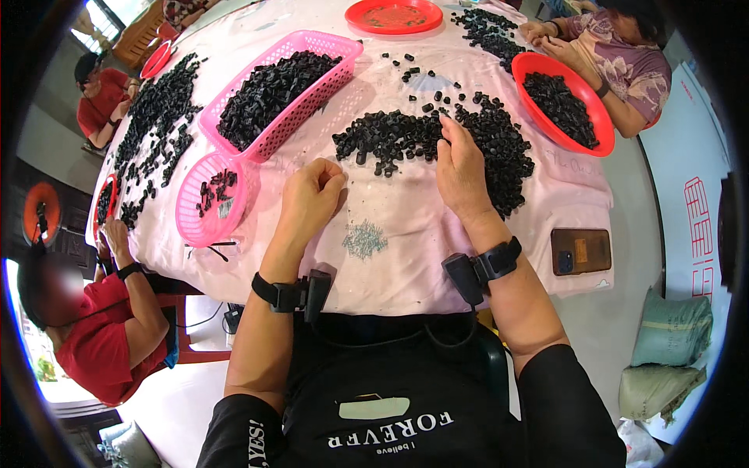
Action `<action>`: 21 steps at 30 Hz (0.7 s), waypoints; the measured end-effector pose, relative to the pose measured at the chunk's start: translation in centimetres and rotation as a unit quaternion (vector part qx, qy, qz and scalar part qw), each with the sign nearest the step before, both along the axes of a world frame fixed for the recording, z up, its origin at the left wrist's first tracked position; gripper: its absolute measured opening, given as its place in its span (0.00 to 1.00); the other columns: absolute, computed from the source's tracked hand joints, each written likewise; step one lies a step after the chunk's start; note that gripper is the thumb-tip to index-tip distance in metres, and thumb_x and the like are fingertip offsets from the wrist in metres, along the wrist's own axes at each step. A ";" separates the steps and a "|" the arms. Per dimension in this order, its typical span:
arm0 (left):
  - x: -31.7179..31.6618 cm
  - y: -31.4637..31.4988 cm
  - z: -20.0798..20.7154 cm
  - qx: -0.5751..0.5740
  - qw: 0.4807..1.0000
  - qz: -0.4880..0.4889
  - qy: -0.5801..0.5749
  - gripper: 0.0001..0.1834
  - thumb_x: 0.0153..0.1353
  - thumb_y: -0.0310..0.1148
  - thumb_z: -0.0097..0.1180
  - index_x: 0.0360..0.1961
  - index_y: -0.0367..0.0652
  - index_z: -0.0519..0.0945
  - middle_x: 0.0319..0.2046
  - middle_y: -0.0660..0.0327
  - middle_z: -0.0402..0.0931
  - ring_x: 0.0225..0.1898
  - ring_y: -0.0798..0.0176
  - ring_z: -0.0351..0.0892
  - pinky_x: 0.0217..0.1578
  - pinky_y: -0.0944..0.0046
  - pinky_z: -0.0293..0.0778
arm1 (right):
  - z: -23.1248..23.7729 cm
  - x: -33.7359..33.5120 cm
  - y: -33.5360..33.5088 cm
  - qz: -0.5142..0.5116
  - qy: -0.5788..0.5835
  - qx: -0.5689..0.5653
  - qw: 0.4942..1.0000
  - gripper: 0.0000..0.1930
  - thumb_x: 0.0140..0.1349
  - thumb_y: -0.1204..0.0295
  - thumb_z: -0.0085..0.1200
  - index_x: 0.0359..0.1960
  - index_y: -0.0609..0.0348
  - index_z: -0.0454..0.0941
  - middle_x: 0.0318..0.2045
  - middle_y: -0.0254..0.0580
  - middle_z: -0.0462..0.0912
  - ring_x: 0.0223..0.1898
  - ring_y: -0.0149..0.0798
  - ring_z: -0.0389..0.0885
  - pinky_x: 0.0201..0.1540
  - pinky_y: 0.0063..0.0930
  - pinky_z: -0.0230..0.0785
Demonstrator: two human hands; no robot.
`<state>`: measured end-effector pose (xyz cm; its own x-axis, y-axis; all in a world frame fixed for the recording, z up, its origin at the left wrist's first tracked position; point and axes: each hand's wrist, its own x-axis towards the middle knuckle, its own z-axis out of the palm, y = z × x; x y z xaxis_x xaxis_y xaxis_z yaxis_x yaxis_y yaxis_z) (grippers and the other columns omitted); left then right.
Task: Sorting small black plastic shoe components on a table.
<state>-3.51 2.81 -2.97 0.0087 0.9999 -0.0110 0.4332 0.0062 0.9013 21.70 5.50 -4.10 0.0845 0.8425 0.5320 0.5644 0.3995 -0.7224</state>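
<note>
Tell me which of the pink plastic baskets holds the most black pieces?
The long rectangular pink plastic basket, heaped with small black pieces. The round pink plastic basket beside it holds only a few.

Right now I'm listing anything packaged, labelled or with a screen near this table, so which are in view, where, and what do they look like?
Phone: on the cloth by the right forearm, flat rectangle, brown back up, screen hidden.
Sacks: two on the floor at far right, bulging, green-grey woven.
Banner: on the right past the table, white with red characters.
Wrist units: black boxes strapped on both wrists.
</note>
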 end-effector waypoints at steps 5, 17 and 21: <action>0.3 -0.2 0.2 0.002 1.000 0.004 -0.006 0.06 0.68 0.27 0.56 0.33 0.38 0.78 0.22 0.67 0.75 0.20 0.76 0.71 0.19 0.73 0.63 | 0.2 -0.5 -0.2 0.064 -0.057 0.007 0.996 0.19 0.65 0.82 0.46 0.58 0.69 0.73 0.54 0.60 0.78 0.58 0.58 0.77 0.62 0.43 0.70; 0.6 -0.5 0.4 0.015 0.999 0.034 0.024 0.06 0.63 0.29 0.58 0.31 0.37 0.80 0.19 0.62 0.79 0.21 0.71 0.75 0.25 0.67 0.70 | 0.9 -0.8 -0.6 0.106 -0.010 0.032 0.994 0.21 0.66 0.85 0.42 0.60 0.64 0.73 0.52 0.54 0.81 0.50 0.46 0.85 0.54 0.34 0.76; 0.7 -0.8 0.7 0.010 0.999 0.030 0.012 0.06 0.63 0.29 0.57 0.31 0.37 0.79 0.19 0.63 0.78 0.19 0.71 0.74 0.24 0.67 0.69 | 0.9 -1.2 -0.9 0.157 -0.031 0.018 0.987 0.21 0.67 0.85 0.42 0.61 0.65 0.72 0.54 0.55 0.80 0.49 0.46 0.86 0.54 0.34 0.76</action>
<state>-2.80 2.04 -2.26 -0.0504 0.9987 0.0093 0.4545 0.0147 0.8906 20.53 4.57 -3.24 -0.2115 0.8025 0.5580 0.4513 0.5866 -0.6725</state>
